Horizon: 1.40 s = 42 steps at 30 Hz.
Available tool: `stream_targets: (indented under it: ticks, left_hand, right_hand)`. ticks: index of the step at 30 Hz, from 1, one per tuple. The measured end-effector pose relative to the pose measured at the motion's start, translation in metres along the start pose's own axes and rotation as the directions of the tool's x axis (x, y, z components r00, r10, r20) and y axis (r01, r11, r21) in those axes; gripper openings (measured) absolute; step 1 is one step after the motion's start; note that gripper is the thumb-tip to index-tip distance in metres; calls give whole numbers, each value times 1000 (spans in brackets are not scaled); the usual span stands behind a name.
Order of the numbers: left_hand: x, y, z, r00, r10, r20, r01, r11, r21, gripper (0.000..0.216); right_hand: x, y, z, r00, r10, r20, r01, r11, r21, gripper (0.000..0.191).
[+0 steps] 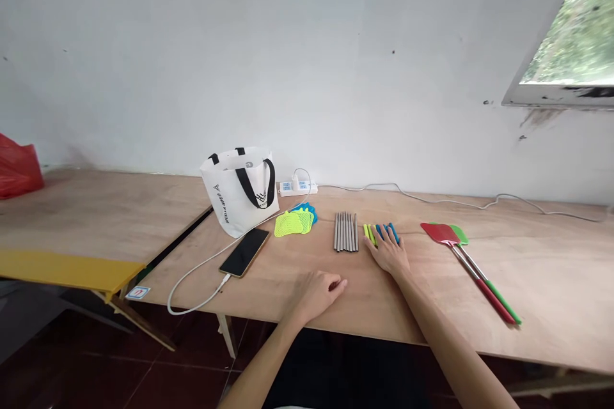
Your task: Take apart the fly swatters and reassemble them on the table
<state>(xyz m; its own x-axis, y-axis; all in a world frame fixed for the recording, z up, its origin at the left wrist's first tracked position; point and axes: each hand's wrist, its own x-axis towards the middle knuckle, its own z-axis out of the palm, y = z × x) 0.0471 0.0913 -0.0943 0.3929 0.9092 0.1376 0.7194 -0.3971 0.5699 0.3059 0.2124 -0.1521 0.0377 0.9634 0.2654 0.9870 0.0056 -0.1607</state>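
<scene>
Coloured handles (367,232), yellow-green and blue, lie side by side in a short row on the bench (551,281). Their long axes run away from the person toward the wall.

Right hand (391,254): flat, fingers spread, palm down on the near ends of the row. It covers them and grips none. Fingers point along the handles' axis.

Left hand (319,291): rests on bare wood nearer the front edge, loosely curled and holding nothing. The handles lie ahead and to its right, so the right hand is clearly the nearer.

Metal rods (345,231): a tight parallel row just left of the handles, same orientation, untouched.

Mesh swatter heads (292,222): yellow with blue beneath, stacked further left.

Two assembled swatters (451,234), red and green, lie to the right, well apart, with shafts angled toward the front edge.

Phone (244,252) on a white cable, tote bag (242,188) and power strip (298,188) sit at the left rear.
</scene>
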Motion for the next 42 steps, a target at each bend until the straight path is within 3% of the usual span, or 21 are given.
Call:
stream_targets:
  ticks: [12,19,29,33,37,42]
  left_hand:
    - [-1,-2,1,999,28,-22,-28,1000,8,44]
    - [0,-2,2,999,34,-24,-34,999,4,43]
    - [0,-3,2,999,35,-28,-36,999,-30,43]
    - [0,-4,2,999,29,-35,-30,999,-33,44]
    - [1,-5,3,999,33,-44,-34,999,-35,44]
    - [2,-4,2,999,15,-35,-17,999,-49,45]
  right_hand:
    - [-3,4,-6,974,-165,-155,174,984,46,48]
    - [-5,-3,-11,925,-325,-196,335,942,19,41]
    - [-13,-14,-13,862,-442,-247,459,888,14,37]
    - [-30,-21,-11,828,-459,-323,482,876,-9,37]
    - [-66,-23,-12,816,-461,-349,494,869,8,39]
    - [-111,-17,-21,887,-345,-307,405,901,156,32]
